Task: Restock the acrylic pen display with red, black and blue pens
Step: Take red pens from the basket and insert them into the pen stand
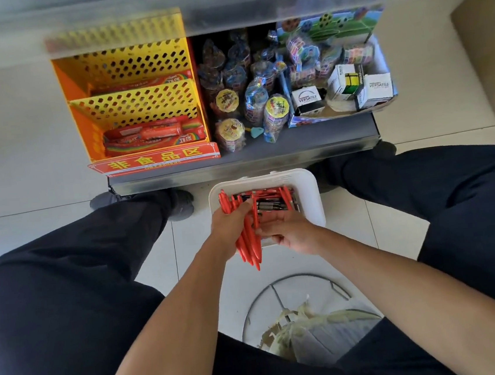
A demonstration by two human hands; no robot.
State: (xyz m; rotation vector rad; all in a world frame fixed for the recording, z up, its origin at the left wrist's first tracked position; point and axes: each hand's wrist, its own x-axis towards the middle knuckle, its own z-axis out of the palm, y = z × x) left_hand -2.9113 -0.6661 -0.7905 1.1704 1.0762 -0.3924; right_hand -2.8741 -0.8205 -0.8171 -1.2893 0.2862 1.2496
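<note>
A white plastic basket [307, 187] stands on the floor between my feet and holds a heap of red and dark pens [272, 201]. My left hand [230, 222] grips a bunch of red pens [251, 248] whose tips point down toward me. My right hand [287, 233] reaches over the basket's near edge, its fingertips on one red pen beside the bunch. The acrylic pen display is not in view.
A low grey shelf [267, 154] ahead carries a yellow perforated rack [137, 107] of candy, wrapped toys [248, 95] and small boxes [342, 82]. A red sign [155, 160] fronts the rack. A worn stool seat [310, 327] lies below me; my legs flank the basket.
</note>
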